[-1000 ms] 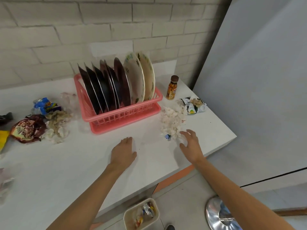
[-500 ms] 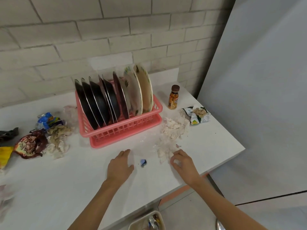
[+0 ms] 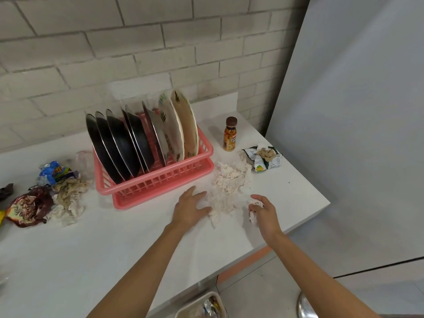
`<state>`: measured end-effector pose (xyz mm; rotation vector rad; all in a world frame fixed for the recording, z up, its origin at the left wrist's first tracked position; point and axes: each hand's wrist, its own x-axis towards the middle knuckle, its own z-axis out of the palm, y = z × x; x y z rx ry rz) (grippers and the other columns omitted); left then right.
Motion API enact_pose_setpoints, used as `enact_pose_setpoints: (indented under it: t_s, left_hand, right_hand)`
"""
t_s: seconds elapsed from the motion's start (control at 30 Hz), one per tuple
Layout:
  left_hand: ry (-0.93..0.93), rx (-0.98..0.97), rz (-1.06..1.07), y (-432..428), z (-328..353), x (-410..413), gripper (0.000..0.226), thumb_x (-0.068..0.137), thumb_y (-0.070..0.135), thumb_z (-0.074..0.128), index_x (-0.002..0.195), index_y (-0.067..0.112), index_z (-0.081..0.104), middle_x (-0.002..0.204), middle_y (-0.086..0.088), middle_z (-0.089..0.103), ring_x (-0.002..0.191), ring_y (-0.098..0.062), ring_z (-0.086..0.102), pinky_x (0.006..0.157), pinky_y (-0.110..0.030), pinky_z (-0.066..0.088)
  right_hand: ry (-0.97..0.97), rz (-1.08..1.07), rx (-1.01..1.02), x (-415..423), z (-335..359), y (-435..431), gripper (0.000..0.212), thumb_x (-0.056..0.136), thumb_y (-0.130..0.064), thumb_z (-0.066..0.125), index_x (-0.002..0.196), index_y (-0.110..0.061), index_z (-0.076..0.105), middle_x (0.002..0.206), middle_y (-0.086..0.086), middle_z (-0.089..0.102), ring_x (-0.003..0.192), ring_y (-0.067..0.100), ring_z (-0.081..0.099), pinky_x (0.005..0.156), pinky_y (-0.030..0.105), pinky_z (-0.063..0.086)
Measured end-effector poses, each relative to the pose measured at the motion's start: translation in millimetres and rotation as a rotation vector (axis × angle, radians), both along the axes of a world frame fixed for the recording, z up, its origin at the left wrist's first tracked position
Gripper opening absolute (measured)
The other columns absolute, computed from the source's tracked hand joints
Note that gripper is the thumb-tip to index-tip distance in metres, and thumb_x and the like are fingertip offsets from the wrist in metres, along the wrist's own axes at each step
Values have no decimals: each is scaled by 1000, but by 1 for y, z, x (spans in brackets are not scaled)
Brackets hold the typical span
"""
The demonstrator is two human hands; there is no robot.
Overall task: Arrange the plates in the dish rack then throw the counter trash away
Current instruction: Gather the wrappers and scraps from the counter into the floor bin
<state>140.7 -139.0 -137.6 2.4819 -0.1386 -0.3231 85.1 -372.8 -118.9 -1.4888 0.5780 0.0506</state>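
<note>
Two hands | left hand (image 3: 189,210) flat on counter (image 3: 114,260) | right hand (image 3: 264,214) clutching tissue wad (image 3: 252,218) | brick wall (image 3: 160,53)

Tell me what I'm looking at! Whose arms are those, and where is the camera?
Those are a person's two bare arms, not a machine. The camera sits on the person's head and looks down, so you see what they see. The left hand lies flat on the white counter, at the edge of a pile of crumpled tissues. The right hand is curled round a tissue wad. Behind the hands, a pink dish rack holds plates standing on edge. To its right are a small brown-capped bottle and a snack wrapper. On the left lie more wrappers and a dirty tissue. Down below, a bin peeks out with trash in it.
</note>
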Motion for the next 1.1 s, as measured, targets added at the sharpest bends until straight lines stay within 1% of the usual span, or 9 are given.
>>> enact_pose_setpoints:
  t_s: [0.1,0.2,0.37,0.47,0.53,0.67,0.8,0.97,1.1]
  left_hand:
    - [-149,-6,25,11,-20,-5,43,84,34,74,125,27,65,144,5,49,134,-20,41,112,-26,27]
    - [-271,-91,111,19,-24,-6,17,84,14,73,100,19,75,111,3,69,106,-20,62,96,-23,44]
    - [-305,-169,235,24,-7,-9,23,87,0,59,97,18,69,92,4,66,74,-10,60,73,-28,51]
    - [-362,-262,227,31,7,-20,41,92,0,52,123,24,64,90,4,53,72,-8,52,68,-10,40]
    - [-388,-330,220,38,17,-27,49,93,-3,50,130,26,61,85,1,47,73,-11,49,67,-8,38]
    - [-432,-430,283,56,34,-47,39,85,-14,53,87,18,77,78,3,44,70,-7,47,58,-13,36]
    - [-442,-332,412,85,35,-65,29,84,-5,57,63,15,67,99,10,54,82,-6,54,63,-22,41]
    - [-416,-204,453,113,13,-83,29,83,18,41,73,16,69,83,13,68,75,-6,62,69,-24,46]
    - [-346,-33,429,114,-20,-102,32,83,18,29,63,8,52,57,0,49,59,-25,49,58,-35,40]
  right_hand:
    - [40,9,52,-3,0,-5,21,94,0,48,102,-5,68,68,7,51,54,19,48,53,25,37]
    - [103,20,70,-11,-1,-5,20,95,-6,53,85,-8,70,63,5,46,47,18,39,46,22,30]
    - [161,58,-6,-18,-6,2,19,94,-14,55,80,-11,69,68,5,50,53,17,39,46,20,30]
    - [140,112,-51,-19,-4,11,23,95,-24,59,80,-11,69,68,3,52,55,17,42,45,19,31]
    - [96,171,-88,-18,-2,20,26,94,-28,63,80,-6,67,67,-1,54,53,13,42,46,18,31]
    - [-31,313,-301,-10,3,40,38,87,-28,73,58,-16,50,61,-11,52,54,2,44,57,18,32]
    - [-98,411,-520,-1,8,56,49,84,-24,74,49,-21,41,48,-9,39,49,7,40,56,22,32]
    - [-95,628,-1035,11,16,67,35,98,-34,52,68,-16,47,66,-1,53,69,23,59,60,30,41]
    - [-163,676,-1103,23,21,76,19,103,-22,33,114,-12,44,84,10,62,79,33,61,67,39,48]
